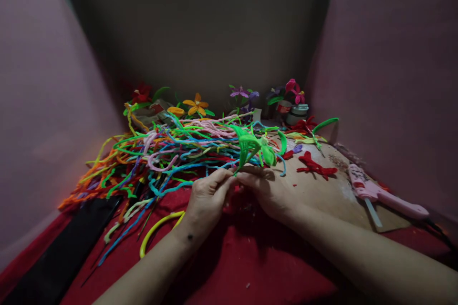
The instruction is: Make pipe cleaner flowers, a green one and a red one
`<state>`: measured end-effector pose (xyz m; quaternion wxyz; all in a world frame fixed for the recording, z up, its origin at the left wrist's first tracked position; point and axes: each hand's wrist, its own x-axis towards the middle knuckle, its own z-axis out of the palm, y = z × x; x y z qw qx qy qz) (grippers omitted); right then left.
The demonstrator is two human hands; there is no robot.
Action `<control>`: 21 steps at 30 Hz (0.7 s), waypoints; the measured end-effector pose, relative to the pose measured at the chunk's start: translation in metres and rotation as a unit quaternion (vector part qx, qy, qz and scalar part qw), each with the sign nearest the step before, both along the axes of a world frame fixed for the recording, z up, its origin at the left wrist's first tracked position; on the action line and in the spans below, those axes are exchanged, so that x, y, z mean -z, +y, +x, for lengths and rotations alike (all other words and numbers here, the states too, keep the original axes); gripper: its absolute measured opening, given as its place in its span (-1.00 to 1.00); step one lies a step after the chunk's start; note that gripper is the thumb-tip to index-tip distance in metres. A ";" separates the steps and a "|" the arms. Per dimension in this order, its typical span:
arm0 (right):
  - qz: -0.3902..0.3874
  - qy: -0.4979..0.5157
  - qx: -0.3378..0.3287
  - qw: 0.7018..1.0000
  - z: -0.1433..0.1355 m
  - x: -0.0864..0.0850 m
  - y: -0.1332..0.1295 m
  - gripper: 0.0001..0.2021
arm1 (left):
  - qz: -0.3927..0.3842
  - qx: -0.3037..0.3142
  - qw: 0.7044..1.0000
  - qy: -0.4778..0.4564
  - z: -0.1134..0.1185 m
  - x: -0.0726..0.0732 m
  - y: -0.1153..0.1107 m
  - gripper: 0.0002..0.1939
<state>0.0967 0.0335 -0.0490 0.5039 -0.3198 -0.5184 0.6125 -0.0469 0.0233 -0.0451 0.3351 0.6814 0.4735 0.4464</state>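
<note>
Pinching green fuzzy flower (266, 150) at stem base: L hand (209, 198) + R hand (272, 190), both, above red worktop (232, 267). Fuzzy-stem pile (193, 138) behind; tan board (322, 200) w/ pink glue gun (390, 196) to R. Pinkish side panels (32, 81), dim room, dark bkgd (200, 24).

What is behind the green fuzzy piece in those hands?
Behind the green fuzzy piece, a heap of colourful stems shows; farther back, a purple flower. What the piece itself covers cannot be seen.
</note>
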 end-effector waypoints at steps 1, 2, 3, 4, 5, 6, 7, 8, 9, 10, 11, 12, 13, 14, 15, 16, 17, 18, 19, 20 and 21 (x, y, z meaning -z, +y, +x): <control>0.011 -0.014 0.000 1.000 0.001 -0.002 -0.001 -0.85 | -0.029 0.005 0.999 -0.030 0.001 -0.004 -0.001 -0.80; 0.023 -0.017 -0.006 1.000 0.002 -0.003 -0.002 -0.80 | -0.055 0.008 0.997 -0.060 0.003 -0.007 -0.001 -0.80; 0.031 -0.011 -0.011 0.999 0.003 -0.002 -0.001 -0.78 | -0.079 0.010 0.993 -0.087 0.004 -0.010 -0.002 -0.80; 0.036 -0.005 -0.016 0.999 0.004 0.000 -0.001 -0.77 | -0.101 0.014 0.989 -0.109 0.005 -0.013 -0.002 -0.81; 0.038 0.005 -0.018 0.999 0.004 0.002 0.000 -0.78 | -0.123 0.017 0.984 -0.127 0.006 -0.014 -0.002 -0.81; 0.037 0.015 -0.019 0.999 0.004 0.006 0.001 -0.80 | -0.144 0.022 0.979 -0.141 0.006 -0.015 -0.003 -0.82; 0.033 0.026 -0.026 0.999 0.003 0.009 0.002 -0.85 | -0.164 0.026 0.974 -0.153 0.006 -0.015 -0.003 -0.81; 0.027 0.044 -0.037 0.998 0.002 0.011 0.003 -0.88 | -0.183 0.031 0.968 -0.167 0.006 -0.014 -0.002 -0.80; 0.017 0.066 -0.053 0.996 0.001 0.013 0.004 -0.89 | -0.201 0.036 0.962 -0.184 0.005 -0.012 -0.002 -0.78; 0.001 0.090 -0.072 0.993 0.000 0.014 0.004 -0.86 | -0.218 0.045 0.953 -0.205 0.005 -0.010 -0.002 -0.76; -0.018 0.110 -0.090 0.990 -0.001 0.015 0.005 -0.83 | -0.235 0.058 0.942 -0.230 0.004 -0.008 -0.001 -0.75; -0.038 0.125 -0.103 0.986 -0.001 0.015 0.005 -0.80 | -0.255 0.074 0.929 -0.257 0.004 -0.006 -0.001 -0.76; -0.055 0.134 -0.107 0.984 -0.002 0.015 0.005 -0.78 | -0.276 0.090 0.914 -0.283 0.003 -0.005 -0.001 -0.77; -0.069 0.139 -0.107 0.982 -0.002 0.015 0.005 -0.78 | -0.296 0.106 0.898 -0.306 0.003 -0.004 -0.001 -0.79; -0.076 0.143 -0.106 0.981 -0.002 0.015 0.005 -0.78 | -0.314 0.120 0.883 -0.327 0.003 -0.003 0.000 -0.80; -0.078 0.147 -0.107 0.980 -0.002 0.015 0.006 -0.79 | -0.327 0.128 0.871 -0.344 0.002 -0.003 -0.001 -0.81; -0.077 0.151 -0.109 0.979 -0.002 0.015 0.006 -0.81 | -0.338 0.135 0.860 -0.359 0.002 -0.003 -0.001 -0.81; -0.074 0.156 -0.114 0.978 -0.002 0.015 0.007 -0.83 | -0.346 0.141 0.850 -0.370 0.002 -0.003 -0.001 -0.81; -0.071 0.161 -0.120 0.977 -0.002 0.015 0.007 -0.84 | -0.354 0.148 0.842 -0.378 0.001 -0.004 -0.001 -0.81; -0.071 0.165 -0.126 0.976 -0.002 0.015 0.008 -0.85 | -0.363 0.157 0.836 -0.382 0.001 -0.004 -0.001 -0.81; -0.071 0.168 -0.128 0.975 -0.002 0.015 0.008 -0.86 | -0.371 0.165 0.831 -0.381 0.001 -0.005 0.000 -0.81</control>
